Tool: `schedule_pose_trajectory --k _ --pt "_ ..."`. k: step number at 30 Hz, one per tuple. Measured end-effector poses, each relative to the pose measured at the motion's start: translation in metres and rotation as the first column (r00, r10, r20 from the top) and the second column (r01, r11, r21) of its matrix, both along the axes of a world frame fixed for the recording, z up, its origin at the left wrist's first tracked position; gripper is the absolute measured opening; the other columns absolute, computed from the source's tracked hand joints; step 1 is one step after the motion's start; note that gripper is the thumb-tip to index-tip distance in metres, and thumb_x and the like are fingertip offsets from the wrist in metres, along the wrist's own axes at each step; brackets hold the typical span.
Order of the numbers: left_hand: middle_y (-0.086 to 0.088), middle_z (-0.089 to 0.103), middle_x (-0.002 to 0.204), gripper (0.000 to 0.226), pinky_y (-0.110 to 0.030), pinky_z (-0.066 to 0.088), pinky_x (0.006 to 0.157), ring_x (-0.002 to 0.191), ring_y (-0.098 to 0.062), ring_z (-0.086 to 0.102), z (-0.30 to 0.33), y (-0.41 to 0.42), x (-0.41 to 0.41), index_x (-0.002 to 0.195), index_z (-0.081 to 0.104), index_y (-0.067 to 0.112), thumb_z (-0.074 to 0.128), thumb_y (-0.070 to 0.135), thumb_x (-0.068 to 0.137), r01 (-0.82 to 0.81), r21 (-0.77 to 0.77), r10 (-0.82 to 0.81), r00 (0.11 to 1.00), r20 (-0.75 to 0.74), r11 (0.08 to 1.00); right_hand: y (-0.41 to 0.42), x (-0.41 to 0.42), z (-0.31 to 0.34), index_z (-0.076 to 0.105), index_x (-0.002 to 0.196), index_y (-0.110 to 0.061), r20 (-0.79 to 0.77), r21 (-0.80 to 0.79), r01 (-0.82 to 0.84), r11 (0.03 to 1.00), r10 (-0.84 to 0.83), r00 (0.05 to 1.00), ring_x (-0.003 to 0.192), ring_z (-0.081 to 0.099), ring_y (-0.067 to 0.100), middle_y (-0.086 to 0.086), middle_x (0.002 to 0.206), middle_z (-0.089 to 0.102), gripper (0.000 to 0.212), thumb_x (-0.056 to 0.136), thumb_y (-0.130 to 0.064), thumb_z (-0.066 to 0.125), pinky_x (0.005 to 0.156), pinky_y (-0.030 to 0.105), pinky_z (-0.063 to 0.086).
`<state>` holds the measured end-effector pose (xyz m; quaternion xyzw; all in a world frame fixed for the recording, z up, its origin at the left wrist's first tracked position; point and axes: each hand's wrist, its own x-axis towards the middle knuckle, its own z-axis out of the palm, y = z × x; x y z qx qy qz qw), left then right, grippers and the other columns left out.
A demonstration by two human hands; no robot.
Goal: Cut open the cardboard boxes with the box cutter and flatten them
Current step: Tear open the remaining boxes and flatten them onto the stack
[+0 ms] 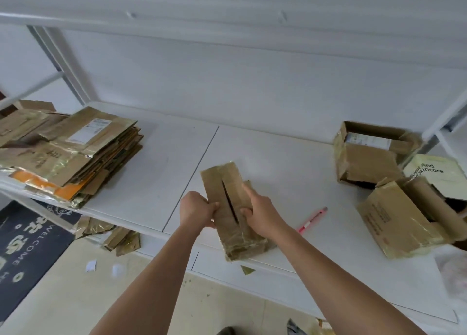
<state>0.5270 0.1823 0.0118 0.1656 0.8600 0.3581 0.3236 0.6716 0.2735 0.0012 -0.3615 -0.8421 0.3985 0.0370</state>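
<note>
A: What's on the far left?

B: A stack [68, 155] of flattened boxes, lying on the left end of the white worktop [290, 157]. A white label shows on the top sheet, and orange print at the near edge. Below it, on the floor, a dark mat [27, 243] reads "WELCOME", with cardboard scraps [118, 238] just beside it under the worktop's edge.

A: And the middle?

B: A small brown box [232, 208] stands at the near edge of the worktop, slit open along its top seam, the dark gap running lengthwise. The left hand [195, 209] grips the left flap, fingers curled over its edge beside the slit. The right hand [257, 210] grasps the right flap, thumb by the slit and forefinger stretched along the top.

A: Where's the cutter?

B: The pink cutter [313, 219] lies flat on the worktop just right of the right hand, held by neither hand, apart from the box.

A: Farther right?

B: An opened box [366, 155] at the back, its flaps up, a label showing inside. Nearer, a second box [401, 223] lies tilted and crumpled. Between and behind them sits a pale sheet [437, 175] printed "skincare".
</note>
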Motion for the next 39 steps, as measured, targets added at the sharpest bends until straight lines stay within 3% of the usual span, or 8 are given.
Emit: schedule_pose_trajectory --k 6,10,17,22,25,30,34,39 --pt "-0.021 0.072 0.080 0.024 -0.049 0.061 0.073 0.057 -0.032 0.071 0.009 0.004 -0.001 0.103 0.061 -0.009 0.067 0.007 0.087 0.035 -0.054 -0.032 0.998 0.047 0.998 -0.003 -0.003 -0.004 0.032 0.152 -0.011 0.025 0.132 -0.050 0.990 0.047 0.999 0.140 0.040 0.026 0.006 0.151 0.044 0.072 0.093 -0.036 0.065 0.113 0.039 0.037" --pt "-0.018 0.073 0.077 0.020 -0.034 0.059 0.063 0.055 -0.027 0.071 0.011 0.003 0.001 0.104 0.062 -0.006 0.060 0.004 0.086 0.029 -0.095 -0.026 0.999 0.024 0.995 -0.006 -0.010 -0.003 0.042 0.136 -0.015 0.085 0.166 -0.043 0.985 0.029 0.996 0.113 0.057 0.026 0.005 0.124 0.057 0.069 0.083 -0.044 0.075 0.091 0.035 0.049" --pt "-0.016 0.073 0.071 0.011 -0.034 0.060 0.068 0.051 -0.024 0.070 0.006 0.004 -0.004 0.095 0.062 -0.001 0.059 0.004 0.086 0.031 -0.092 -0.029 0.999 0.023 0.995 -0.018 -0.029 -0.004 0.046 0.115 -0.013 0.102 0.354 0.068 0.933 -0.111 0.989 0.086 0.057 0.018 0.005 0.107 0.047 0.036 0.088 -0.019 0.070 0.076 0.029 0.055" --pt "-0.017 0.072 0.068 0.005 -0.032 0.059 0.067 0.049 -0.023 0.069 0.005 0.004 -0.003 0.086 0.057 0.004 0.060 0.003 0.082 0.039 -0.092 -0.038 0.999 0.016 0.995 -0.008 -0.032 0.009 0.043 0.069 -0.016 0.167 0.319 -0.028 0.947 -0.027 0.986 0.048 0.043 0.009 -0.003 0.062 0.048 0.027 0.083 -0.013 0.066 0.044 0.019 0.036" --pt "-0.015 0.072 0.068 0.006 -0.023 0.051 0.051 0.048 -0.022 0.069 0.005 0.004 -0.004 0.087 0.059 0.002 0.062 0.006 0.084 0.030 -0.091 -0.028 0.999 0.018 0.995 0.007 -0.024 0.018 0.054 0.080 -0.009 0.159 0.201 -0.077 0.977 0.045 0.986 0.053 0.046 0.013 0.003 0.068 0.055 0.014 0.085 -0.019 0.063 0.048 0.023 0.037" --pt "-0.013 0.071 0.065 0.012 -0.022 0.046 0.045 0.046 -0.020 0.068 0.003 0.006 -0.004 0.094 0.063 -0.001 0.061 0.009 0.088 0.029 -0.119 -0.030 1.000 -0.009 0.993 0.020 -0.014 0.023 0.058 0.102 -0.007 0.116 0.026 -0.092 0.995 0.088 0.989 0.059 0.050 0.013 0.010 0.083 0.063 0.019 0.090 -0.022 0.057 0.053 0.026 0.038" --pt "-0.013 0.071 0.062 0.012 -0.032 0.060 0.063 0.047 -0.021 0.068 -0.001 0.008 -0.005 0.096 0.063 -0.002 0.061 0.008 0.089 0.028 -0.128 -0.031 0.999 -0.023 0.991 0.024 -0.010 0.024 0.058 0.112 -0.003 0.101 -0.003 -0.082 0.997 0.082 0.992 0.062 0.054 0.014 0.014 0.092 0.065 0.029 0.091 -0.023 0.056 0.057 0.026 0.038" --pt "-0.012 0.069 0.058 0.011 -0.024 0.050 0.046 0.046 -0.019 0.068 0.001 0.008 -0.003 0.093 0.063 -0.002 0.058 0.006 0.088 0.029 -0.129 -0.034 0.999 -0.040 0.991 0.031 -0.004 0.026 0.055 0.131 -0.009 0.066 -0.059 -0.062 0.996 0.066 0.996 0.112 0.062 0.026 0.011 0.125 0.062 0.040 0.093 -0.024 0.058 0.091 0.036 0.052"
